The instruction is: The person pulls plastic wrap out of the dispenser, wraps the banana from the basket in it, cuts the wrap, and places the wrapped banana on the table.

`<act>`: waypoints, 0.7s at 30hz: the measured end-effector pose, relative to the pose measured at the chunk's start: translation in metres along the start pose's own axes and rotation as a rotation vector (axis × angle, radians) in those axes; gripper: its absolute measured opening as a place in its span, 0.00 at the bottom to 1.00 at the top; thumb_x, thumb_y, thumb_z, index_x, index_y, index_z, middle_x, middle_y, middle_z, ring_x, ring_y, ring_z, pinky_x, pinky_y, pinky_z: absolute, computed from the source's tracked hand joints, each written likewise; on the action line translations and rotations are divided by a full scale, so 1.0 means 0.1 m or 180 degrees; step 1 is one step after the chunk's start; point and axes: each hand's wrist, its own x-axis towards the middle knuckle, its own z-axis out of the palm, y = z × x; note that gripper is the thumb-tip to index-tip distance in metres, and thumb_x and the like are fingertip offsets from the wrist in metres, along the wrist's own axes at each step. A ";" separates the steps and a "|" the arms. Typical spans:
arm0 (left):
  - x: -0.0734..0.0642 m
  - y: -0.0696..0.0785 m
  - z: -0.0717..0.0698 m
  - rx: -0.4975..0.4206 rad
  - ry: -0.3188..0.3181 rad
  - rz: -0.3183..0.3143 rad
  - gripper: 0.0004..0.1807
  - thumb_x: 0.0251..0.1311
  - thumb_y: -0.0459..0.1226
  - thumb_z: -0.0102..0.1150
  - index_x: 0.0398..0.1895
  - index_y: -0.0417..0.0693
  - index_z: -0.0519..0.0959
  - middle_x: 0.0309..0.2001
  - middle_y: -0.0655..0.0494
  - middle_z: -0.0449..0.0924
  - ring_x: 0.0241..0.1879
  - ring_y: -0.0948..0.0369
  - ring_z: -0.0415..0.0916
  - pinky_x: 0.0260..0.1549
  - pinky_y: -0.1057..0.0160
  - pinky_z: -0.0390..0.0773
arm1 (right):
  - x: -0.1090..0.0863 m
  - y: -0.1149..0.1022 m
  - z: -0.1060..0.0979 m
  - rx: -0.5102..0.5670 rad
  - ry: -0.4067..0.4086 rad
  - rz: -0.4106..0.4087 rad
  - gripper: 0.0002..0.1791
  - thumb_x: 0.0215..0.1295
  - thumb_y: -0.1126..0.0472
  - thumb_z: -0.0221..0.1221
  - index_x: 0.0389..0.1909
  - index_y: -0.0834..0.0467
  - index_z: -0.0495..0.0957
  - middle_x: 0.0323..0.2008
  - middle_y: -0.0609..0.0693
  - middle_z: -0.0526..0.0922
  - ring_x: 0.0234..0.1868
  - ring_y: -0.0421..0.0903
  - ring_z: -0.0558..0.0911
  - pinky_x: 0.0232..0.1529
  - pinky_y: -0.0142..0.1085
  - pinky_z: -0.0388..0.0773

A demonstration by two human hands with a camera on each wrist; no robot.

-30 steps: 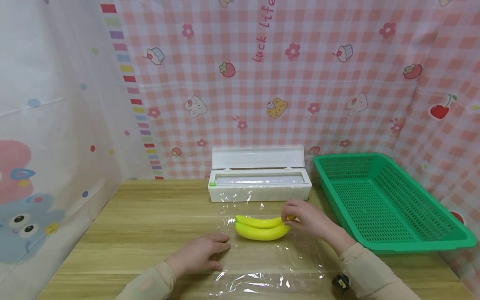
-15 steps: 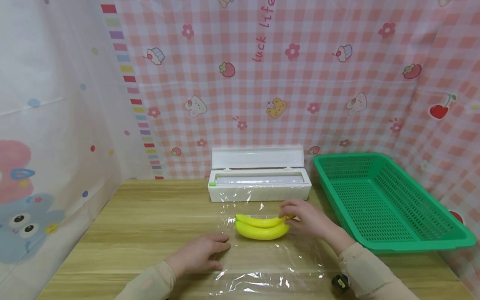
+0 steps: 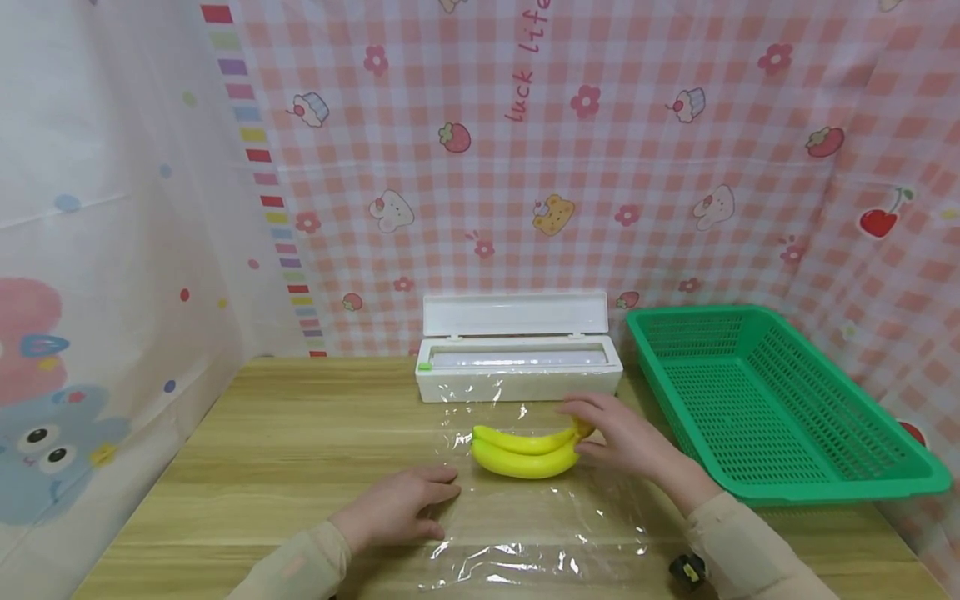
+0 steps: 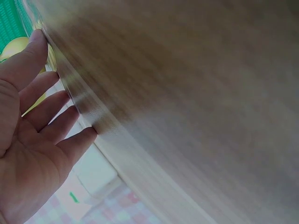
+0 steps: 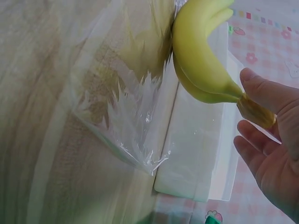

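Observation:
A bunch of two yellow bananas [image 3: 525, 457] lies on clear plastic film [image 3: 517, 558] spread over the wooden table. My right hand [image 3: 618, 433] is at the bunch's right end, holding the brown stem [image 5: 254, 112] loosely between thumb and fingers; the index finger is mostly hidden behind it in the right wrist view. To the left of the bananas, my left hand [image 3: 397, 507] rests with relaxed, spread fingers, its fingertips [image 4: 91, 131] right at the table surface by the film's left edge.
Behind the bananas stands a white cling film dispenser [image 3: 517, 385] with its lid up, the film running forward from it. A green plastic basket [image 3: 787, 492] sits at the right. Beside my right sleeve is a small dark object [image 3: 687, 571] with a yellow mark.
The bananas' stem end has turned slightly upward as my right hand's fingers shifted a little around it. My left hand has stayed in place.

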 end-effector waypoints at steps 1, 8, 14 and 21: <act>0.00 0.00 0.00 -0.0003 -0.0006 -0.0005 0.33 0.54 0.47 0.71 0.61 0.41 0.77 0.66 0.45 0.71 0.64 0.49 0.70 0.64 0.53 0.70 | -0.01 0.00 -0.01 -0.0005 0.0013 0.0031 0.32 0.52 0.64 0.74 0.60 0.58 0.77 0.59 0.57 0.77 0.56 0.54 0.77 0.58 0.51 0.77; 0.00 -0.01 0.00 0.0018 -0.0041 -0.0018 0.33 0.54 0.47 0.71 0.61 0.41 0.77 0.66 0.44 0.71 0.64 0.50 0.70 0.65 0.54 0.69 | -0.11 -0.04 -0.10 -0.0070 0.0154 0.0120 0.37 0.51 0.61 0.75 0.64 0.57 0.74 0.63 0.58 0.75 0.62 0.57 0.73 0.61 0.54 0.74; 0.00 0.00 -0.01 0.0005 -0.0044 -0.0031 0.34 0.54 0.47 0.71 0.61 0.39 0.77 0.66 0.43 0.71 0.64 0.49 0.70 0.65 0.53 0.69 | -0.20 -0.09 -0.16 -0.0110 0.0203 -0.0003 0.38 0.51 0.63 0.75 0.65 0.55 0.73 0.64 0.57 0.73 0.64 0.56 0.71 0.62 0.53 0.73; -0.04 0.00 -0.03 -0.0017 0.0088 0.0146 0.31 0.53 0.45 0.72 0.58 0.40 0.78 0.63 0.42 0.74 0.61 0.48 0.73 0.63 0.52 0.71 | -0.34 -0.13 -0.20 -0.0242 0.0302 -0.0260 0.38 0.50 0.64 0.75 0.64 0.56 0.73 0.64 0.55 0.73 0.62 0.55 0.73 0.58 0.51 0.76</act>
